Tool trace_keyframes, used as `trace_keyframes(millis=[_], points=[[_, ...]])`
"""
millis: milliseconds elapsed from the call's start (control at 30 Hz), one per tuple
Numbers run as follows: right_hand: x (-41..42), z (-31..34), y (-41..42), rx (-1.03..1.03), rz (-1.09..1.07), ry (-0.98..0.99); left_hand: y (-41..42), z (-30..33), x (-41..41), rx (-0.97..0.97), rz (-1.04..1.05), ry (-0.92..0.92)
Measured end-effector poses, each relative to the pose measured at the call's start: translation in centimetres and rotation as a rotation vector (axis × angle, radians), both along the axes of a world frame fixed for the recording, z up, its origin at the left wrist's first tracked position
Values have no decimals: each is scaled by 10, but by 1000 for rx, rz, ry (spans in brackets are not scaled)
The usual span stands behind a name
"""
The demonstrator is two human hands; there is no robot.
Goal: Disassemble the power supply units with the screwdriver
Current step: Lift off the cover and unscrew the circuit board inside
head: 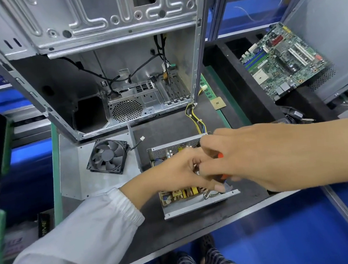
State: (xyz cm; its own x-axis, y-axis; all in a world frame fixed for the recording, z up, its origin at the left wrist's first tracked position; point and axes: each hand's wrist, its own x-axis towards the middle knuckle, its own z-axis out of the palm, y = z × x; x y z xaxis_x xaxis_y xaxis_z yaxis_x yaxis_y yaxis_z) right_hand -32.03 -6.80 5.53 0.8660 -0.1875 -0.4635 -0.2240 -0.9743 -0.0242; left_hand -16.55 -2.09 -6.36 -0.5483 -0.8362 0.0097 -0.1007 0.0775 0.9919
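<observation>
An opened power supply unit (197,203) lies on the dark mat in front of me, its metal case open at the top and its circuit board with yellow parts showing. My right hand (248,157) grips an orange-and-black screwdriver (222,165) over the middle of the unit. My left hand (174,175) reaches in from the left, its fingers curled against the screwdriver's shaft right beside the right hand. The tip and the spot it touches are hidden by both hands. A bundle of yellow, black and blue wires (197,120) runs from the unit's far side.
An empty computer case (98,60) stands upright behind the unit. A black fan (107,156) rests on a loose metal cover plate (76,179) to the left. A green motherboard (282,59) lies at the right. The table's front edge (203,238) is close below.
</observation>
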Motion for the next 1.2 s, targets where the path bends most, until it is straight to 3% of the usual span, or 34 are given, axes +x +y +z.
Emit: trace_keyframes(millis=[67, 133, 233, 500, 600, 667, 767, 900, 1000, 1033, 1133, 1200], points=[[1, 8, -1, 15, -68, -3, -2, -4, -3, -2, 22, 2], [6, 10, 2, -177, -79, -79, -3, -5, -5, 4, 27, -10], [12, 4, 13, -368, -13, -7, -5, -1, -4, 9, -9, -16], [4, 14, 2, 48, -65, 89, -16, 10, -3, 34, -141, -28], [10, 17, 8, -220, -131, 30, -18, 1, -5, 61, -122, -13], [13, 9, 14, -354, -111, 90, -19, 1, -6, 65, -153, -37], [7, -1, 12, -276, -74, 123, -20, 5, -6, 34, -192, -16], [-2, 10, 8, 20, -16, 216, -24, 4, -2, 76, -165, -66], [-2, 16, 5, 179, -125, 173, -23, 6, -1, 63, -192, -65], [-1, 17, 5, 141, -189, 117, -23, 9, -2, 60, -190, -65], [10, 16, 11, -284, -207, 101, -24, 6, -3, 78, -177, 2], [9, 3, 13, -313, -163, 79, -26, 5, -4, 69, -214, 39]])
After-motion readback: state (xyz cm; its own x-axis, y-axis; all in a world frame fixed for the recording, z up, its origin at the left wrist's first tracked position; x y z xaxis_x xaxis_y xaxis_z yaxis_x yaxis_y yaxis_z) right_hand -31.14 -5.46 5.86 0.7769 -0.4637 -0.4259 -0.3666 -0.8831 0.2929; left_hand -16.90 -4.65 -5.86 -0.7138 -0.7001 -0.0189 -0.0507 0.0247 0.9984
